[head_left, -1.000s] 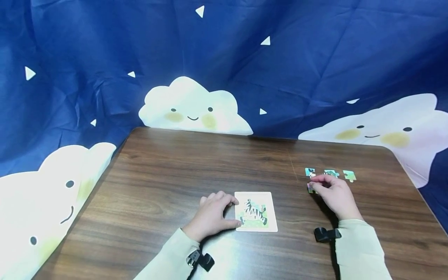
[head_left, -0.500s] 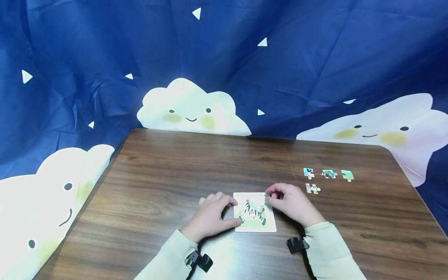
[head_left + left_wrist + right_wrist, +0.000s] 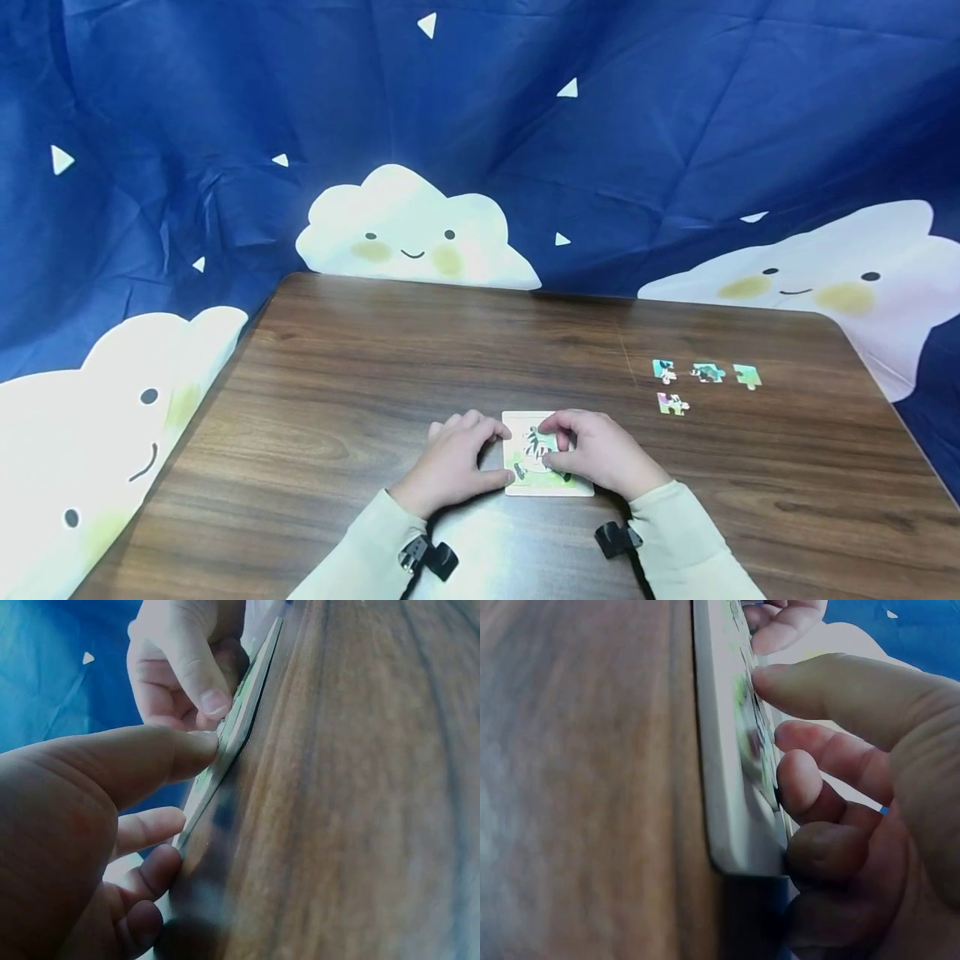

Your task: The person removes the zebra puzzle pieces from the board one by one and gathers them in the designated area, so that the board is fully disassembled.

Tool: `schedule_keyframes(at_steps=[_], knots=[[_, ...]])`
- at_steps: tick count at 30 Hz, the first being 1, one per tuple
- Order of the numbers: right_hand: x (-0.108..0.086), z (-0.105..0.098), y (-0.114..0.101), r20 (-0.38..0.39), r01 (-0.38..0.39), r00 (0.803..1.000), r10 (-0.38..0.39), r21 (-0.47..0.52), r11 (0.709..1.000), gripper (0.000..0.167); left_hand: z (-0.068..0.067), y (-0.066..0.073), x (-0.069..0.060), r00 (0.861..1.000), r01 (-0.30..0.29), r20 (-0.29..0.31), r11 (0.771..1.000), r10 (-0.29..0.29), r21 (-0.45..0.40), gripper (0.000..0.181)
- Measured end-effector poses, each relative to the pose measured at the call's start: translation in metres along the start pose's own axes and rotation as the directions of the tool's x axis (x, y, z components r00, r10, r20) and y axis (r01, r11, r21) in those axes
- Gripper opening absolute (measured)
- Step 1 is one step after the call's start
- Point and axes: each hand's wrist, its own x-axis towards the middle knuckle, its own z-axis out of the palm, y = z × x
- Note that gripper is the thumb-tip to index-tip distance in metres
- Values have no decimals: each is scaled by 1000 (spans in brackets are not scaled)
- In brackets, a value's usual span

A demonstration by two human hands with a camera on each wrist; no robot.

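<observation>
Square zebra puzzle [image 3: 531, 472] flat on table [image 3: 420, 358], sides about equal, zebra's head toward far side. Left hand [image 3: 459, 462]: thumb and forefinger apart, touching left edge. Right hand [image 3: 600, 452] over puzzle; can't tell if pinching.

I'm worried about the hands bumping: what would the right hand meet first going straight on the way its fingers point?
Crossing the zebra puzzle beneath it, the right hand would probably meet the left hand first; its clearance above the puzzle is hard to judge.

Pale green long sleeves [image 3: 686, 542] with boxy black wrist cameras [image 3: 613, 540]
</observation>
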Motion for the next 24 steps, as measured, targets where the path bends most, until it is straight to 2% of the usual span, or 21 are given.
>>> schedule_keyframes(at_steps=[4,14,18,24], knots=[[1,1,0,-8,-19,1000,19,-29,999,29,0,0,0,1000,-2,4,1000,2,-1,50],[0,4,-2,-31,-14,999,12,-63,998,25,0,0,-1,1000,8,14,1000,-8,-7,52],[-1,4,-1,-49,-2,999,0,-44,999,25,1,0,-1,1000,11,17,1000,-11,1,52],[-2,-4,8,-117,-5,993,7,18,1000,25,0,0,0,999,23,27,1000,-24,12,53]])
